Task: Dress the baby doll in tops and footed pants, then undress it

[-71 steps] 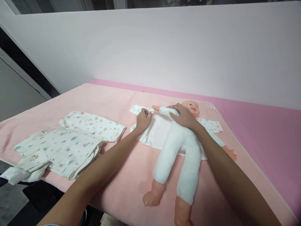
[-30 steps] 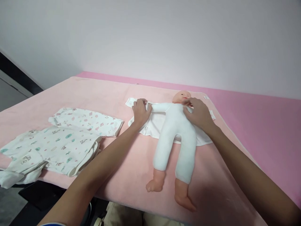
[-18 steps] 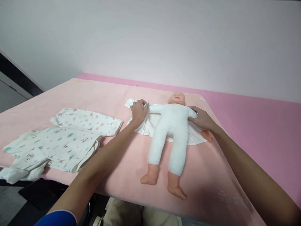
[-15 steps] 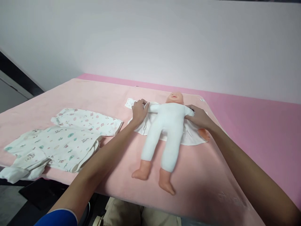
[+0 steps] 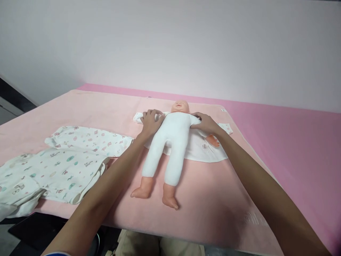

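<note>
A: Where is the doll?

B: The white, soft-bodied baby doll (image 5: 174,129) lies face up between the two hands, touching both. It rests over a spread-out thin white baby top (image 5: 210,154), on a fuzzy pale-pink blanket (image 5: 213,188).

A: And the hands?

B: The left hand (image 5: 152,122) has its fingers bent over the doll's arm and the top's sleeve — what the fingertips pinch, I cannot tell. The right hand (image 5: 206,123) clasps the other upper arm, thumb in front, fingers behind.

A: Materials?

B: Padded matte cloth on the tubular limbs; smooth, orange-pink, plastic-looking head and feet. Crumpled white baby clothes with small coloured prints (image 5: 71,167) lie to the left.

A: Which way does it point?

B: Head away, feet towards the person — its long axis tilts slightly, head end rightward.
</note>
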### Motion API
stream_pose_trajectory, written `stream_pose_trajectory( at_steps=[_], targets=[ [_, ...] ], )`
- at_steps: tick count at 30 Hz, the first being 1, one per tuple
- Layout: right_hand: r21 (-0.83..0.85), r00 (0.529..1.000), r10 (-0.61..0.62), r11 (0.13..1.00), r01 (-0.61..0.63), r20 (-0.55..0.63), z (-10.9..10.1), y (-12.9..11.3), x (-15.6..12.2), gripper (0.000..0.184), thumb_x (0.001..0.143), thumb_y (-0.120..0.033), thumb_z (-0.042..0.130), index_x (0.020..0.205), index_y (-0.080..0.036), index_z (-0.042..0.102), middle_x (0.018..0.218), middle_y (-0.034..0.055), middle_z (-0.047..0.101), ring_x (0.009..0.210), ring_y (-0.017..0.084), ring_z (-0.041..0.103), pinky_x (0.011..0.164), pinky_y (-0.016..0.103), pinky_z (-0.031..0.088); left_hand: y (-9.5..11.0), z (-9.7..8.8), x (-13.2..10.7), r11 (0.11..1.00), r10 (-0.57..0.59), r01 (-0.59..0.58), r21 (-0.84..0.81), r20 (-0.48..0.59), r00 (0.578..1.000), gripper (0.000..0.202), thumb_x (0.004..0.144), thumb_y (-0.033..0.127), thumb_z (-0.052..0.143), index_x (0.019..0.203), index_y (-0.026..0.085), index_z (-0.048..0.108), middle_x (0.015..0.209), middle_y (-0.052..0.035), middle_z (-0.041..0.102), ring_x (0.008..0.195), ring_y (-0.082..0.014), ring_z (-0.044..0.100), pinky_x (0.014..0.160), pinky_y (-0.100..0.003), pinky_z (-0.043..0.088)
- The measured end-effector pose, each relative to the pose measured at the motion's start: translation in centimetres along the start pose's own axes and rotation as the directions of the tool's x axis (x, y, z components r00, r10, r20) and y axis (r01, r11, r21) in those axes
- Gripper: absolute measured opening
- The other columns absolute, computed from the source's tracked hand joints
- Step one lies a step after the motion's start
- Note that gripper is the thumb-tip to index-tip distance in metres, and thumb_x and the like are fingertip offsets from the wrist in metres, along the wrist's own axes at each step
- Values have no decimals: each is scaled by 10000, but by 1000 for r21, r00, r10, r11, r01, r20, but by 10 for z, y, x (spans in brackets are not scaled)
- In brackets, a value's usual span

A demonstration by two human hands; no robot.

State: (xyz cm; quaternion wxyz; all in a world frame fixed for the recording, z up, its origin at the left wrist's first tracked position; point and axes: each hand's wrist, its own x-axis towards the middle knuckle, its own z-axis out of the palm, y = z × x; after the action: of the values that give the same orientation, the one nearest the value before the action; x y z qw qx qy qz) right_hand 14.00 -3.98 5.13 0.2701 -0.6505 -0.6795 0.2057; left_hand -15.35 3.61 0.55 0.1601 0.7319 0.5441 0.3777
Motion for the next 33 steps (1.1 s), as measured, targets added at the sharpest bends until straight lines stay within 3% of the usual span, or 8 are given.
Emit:
stream_pose_trajectory(
  at_steps=[10,16,18,20,23,25,28,33],
  targets=[
    [38,991,127,991,-129,53,-12,45,-62,671,880,-695,730,1427,-318,637,1403,100,711,1248,364,669,1044,489,540,-34,0,-4,985,-40,23,168,95,995,518,1092,491,304,1380,222,641,1472,-165,622,1402,-418,502,1217,-615,273],
    [424,985,143,901,-89,-98,1,81,-61,480,1025,-685,519,1173,-288,746,1271,63,761,1182,283,702,1061,444,557,30,-29,-3,980,195,-197,38,52,979,442,1078,455,417,1408,237,616,1487,-123,625,1387,-363,508,1173,-558,389],
    [456,979,140,888,-59,-147,6,89,-56,442,1017,-651,555,1141,-274,750,1246,68,768,1163,272,709,1074,445,551,68,-29,-6,917,397,-399,-25,174,901,452,1074,517,454,1433,280,593,1523,-61,609,1406,-307,497,1186,-482,404],
    [414,971,121,910,-25,-205,8,93,-54,376,982,-597,628,1123,-271,752,1246,65,771,1156,271,710,1071,449,550,104,-16,-9,808,564,-586,-61,368,739,465,1072,530,445,1446,288,579,1512,-66,614,1418,-305,489,1193,-487,385],
    [222,929,92,975,-11,-360,8,98,-55,290,906,-500,714,1055,-259,772,1178,74,787,1045,277,726,1001,456,574,142,23,-7,682,570,-730,-46,659,491,529,1032,535,524,1464,233,569,1482,-114,628,1397,-319,505,1177,-461,371],
    [139,901,99,989,-44,-422,5,102,-58,255,867,-464,742,1000,-250,785,1101,76,801,972,275,735,964,455,584,152,47,0,597,531,-802,5,746,401,544,1016,522,559,1467,219,578,1456,-137,635,1357,-339,524,1154,-460,361],
    [184,908,167,978,-102,-384,-1,111,-62,271,873,-483,726,1005,-256,795,1087,64,819,1009,288,749,974,464,587,150,63,12,523,544,-851,57,746,385,544,999,577,569,1425,242,618,1377,-155,644,1257,-358,561,1083,-459,377],
    [187,930,162,977,-104,-329,-9,115,-65,256,882,-381,648,1072,-264,774,1148,61,807,1078,298,735,1008,473,563,133,54,25,589,632,-808,24,608,480,514,1008,643,519,1349,284,658,1211,-135,645,1124,-337,606,1024,-452,380]
  ],
)
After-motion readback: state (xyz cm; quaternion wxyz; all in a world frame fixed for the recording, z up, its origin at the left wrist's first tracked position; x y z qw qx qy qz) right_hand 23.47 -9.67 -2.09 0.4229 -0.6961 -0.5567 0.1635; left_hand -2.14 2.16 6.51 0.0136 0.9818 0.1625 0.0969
